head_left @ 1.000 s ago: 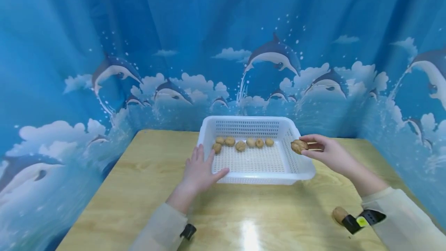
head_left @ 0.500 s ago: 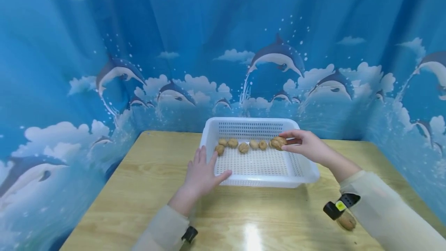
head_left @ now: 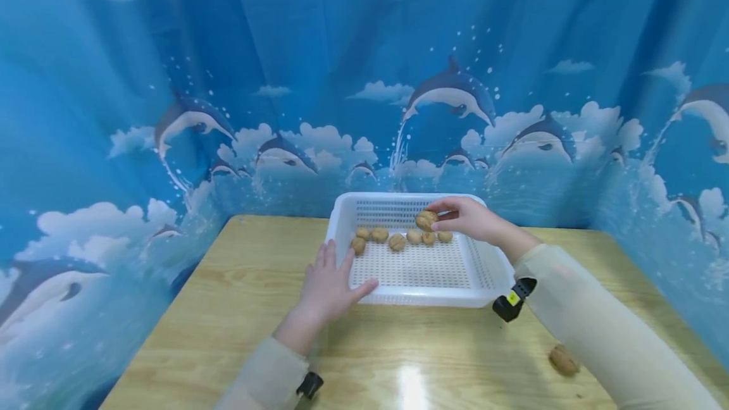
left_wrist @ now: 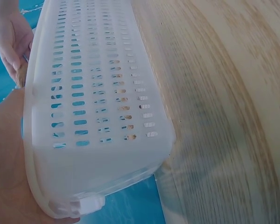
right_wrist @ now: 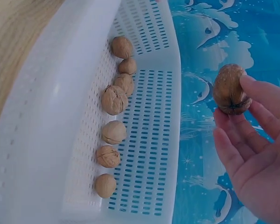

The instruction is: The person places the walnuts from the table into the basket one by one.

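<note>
My right hand [head_left: 464,217] pinches a walnut [head_left: 426,221] between thumb and fingers, over the back half of a white perforated plastic basket [head_left: 421,297]. In the right wrist view that walnut [right_wrist: 231,89] shows brown and ridged at the fingertips. Several paler walnuts [right_wrist: 114,100] lie in a row on the basket floor, along its far side. My left hand [head_left: 327,283] rests with spread fingers at the basket's near left corner. From the left wrist view, that hand [left_wrist: 7,158] lies along the rim, beside the basket's slotted wall [left_wrist: 93,93].
Another walnut [head_left: 564,360] lies on the wooden table [head_left: 250,309] at the front right, beside my right sleeve [head_left: 604,328]. A blue curtain [head_left: 319,81] printed with dolphins hangs behind the table and along both sides.
My right hand has carried the walnut leftward from the basket's right rim to above the row of walnuts. The left hand has stayed at the corner.
</note>
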Demonstrator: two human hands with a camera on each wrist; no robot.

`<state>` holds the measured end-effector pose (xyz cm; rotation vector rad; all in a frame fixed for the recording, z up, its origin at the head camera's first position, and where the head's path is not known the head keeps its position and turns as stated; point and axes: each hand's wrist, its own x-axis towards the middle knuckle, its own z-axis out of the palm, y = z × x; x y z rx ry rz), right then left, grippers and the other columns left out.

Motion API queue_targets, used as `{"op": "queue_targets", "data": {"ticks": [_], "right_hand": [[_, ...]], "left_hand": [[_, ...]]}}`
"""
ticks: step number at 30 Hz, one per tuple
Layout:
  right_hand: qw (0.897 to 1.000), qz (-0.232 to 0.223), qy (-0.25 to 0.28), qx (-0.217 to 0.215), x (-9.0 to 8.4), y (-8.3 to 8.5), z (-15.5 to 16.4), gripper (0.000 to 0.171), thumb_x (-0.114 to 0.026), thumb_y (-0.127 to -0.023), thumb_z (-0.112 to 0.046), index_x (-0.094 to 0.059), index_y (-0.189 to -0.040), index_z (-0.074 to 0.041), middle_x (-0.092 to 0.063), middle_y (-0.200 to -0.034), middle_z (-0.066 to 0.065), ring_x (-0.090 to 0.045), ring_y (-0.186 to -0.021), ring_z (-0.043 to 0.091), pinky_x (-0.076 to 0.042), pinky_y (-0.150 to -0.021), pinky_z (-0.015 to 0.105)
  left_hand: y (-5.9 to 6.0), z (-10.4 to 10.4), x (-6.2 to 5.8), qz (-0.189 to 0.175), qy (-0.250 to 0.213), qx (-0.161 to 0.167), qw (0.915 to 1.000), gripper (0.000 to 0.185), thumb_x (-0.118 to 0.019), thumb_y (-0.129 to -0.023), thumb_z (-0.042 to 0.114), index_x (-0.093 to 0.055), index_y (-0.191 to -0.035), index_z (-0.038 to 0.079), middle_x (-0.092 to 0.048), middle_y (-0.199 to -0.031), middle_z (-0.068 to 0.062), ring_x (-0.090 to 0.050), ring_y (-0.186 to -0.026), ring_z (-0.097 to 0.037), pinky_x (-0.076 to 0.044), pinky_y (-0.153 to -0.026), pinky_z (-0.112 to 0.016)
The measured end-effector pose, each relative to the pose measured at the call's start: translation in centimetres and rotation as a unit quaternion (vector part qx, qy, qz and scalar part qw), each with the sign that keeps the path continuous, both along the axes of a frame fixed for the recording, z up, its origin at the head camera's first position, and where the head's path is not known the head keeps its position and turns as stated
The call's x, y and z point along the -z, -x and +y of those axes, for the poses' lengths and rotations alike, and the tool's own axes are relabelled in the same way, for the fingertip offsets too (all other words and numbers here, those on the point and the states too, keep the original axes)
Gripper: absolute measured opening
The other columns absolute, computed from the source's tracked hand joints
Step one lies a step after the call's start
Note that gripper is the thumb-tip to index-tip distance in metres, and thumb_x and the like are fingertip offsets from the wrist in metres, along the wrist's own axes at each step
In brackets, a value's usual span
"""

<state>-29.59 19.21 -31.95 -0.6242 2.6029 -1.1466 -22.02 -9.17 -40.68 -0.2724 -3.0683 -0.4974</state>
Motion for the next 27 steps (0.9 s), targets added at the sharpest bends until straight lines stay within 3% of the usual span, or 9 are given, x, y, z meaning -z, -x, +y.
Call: {"op": "queue_targets", "data": {"ticks": [6,15,27], "right_hand": [[1.0,-0.007,-0.024,-0.01,0.3,1.5,-1.4,0.045,-0.064,-0.089,-0.024,-0.053,-0.13,-0.008,-0.056,-0.125,0.012,-0.056,-0.109,0.026,-0.048,-0.09,0.042],[0.999,-0.018,-0.03,-0.034,2.2,3.5,-3.8,0.046,-0.064,-0.089,-0.021,-0.052,-0.131,-0.009,-0.055,-0.127,0.011,-0.052,-0.115,0.027,-0.044,-0.095,0.045],[0.998,-0.038,-0.053,-0.02,3.8,6.4,-5.7,0.043,-0.065,-0.089,-0.02,-0.054,-0.13,-0.012,-0.053,-0.13,0.007,-0.048,-0.12,0.026,-0.039,-0.1,0.045]], "left_hand": [[0.0,0.3,0.0,0.001,0.001,0.0,1.0,0.092,-0.04,-0.08,0.076,-0.03,-0.147,0.014,-0.005,-0.153,-0.023,-0.005,-0.139,-0.041,-0.02,-0.103,-0.064],[0.0,0.2,-0.4,-0.011,0.005,-0.01,0.9999,0.094,-0.039,-0.078,0.078,-0.029,-0.147,0.015,-0.004,-0.153,-0.021,-0.002,-0.139,-0.039,-0.017,-0.105,-0.062],[-0.1,0.2,-0.2,-0.003,-0.003,-0.005,1.0,0.094,-0.039,-0.078,0.078,-0.029,-0.147,0.015,-0.005,-0.153,-0.022,-0.004,-0.139,-0.04,-0.018,-0.104,-0.064]]}}
